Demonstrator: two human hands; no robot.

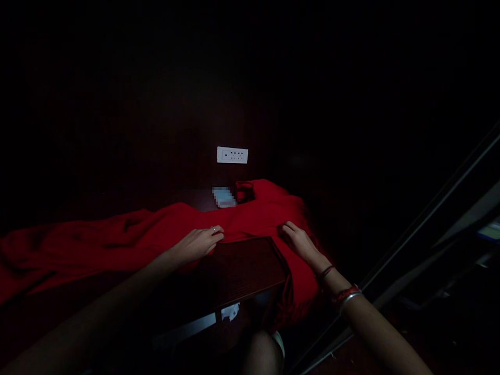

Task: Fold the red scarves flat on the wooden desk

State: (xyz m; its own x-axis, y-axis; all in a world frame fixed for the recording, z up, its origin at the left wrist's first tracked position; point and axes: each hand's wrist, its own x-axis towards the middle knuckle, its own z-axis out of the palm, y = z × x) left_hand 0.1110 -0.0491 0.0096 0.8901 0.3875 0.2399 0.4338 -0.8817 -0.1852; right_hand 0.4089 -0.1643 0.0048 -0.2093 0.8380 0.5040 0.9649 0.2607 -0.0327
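A large red cloth (117,237) lies spread over a dark wooden table (238,271), its right end hanging over the table's corner. My left hand (201,242), with a ring on one finger, pinches the cloth's near edge at the middle. My right hand (297,239) rests on the cloth at the table's right corner, fingers curled onto the fabric. Bangles and a red thread circle my right wrist (344,294).
A white wall socket plate (232,154) sits on the dark wall behind. A small pale blurred object (223,197) lies at the back of the table. A slanted metal frame (429,224) runs along the right. The room is very dark.
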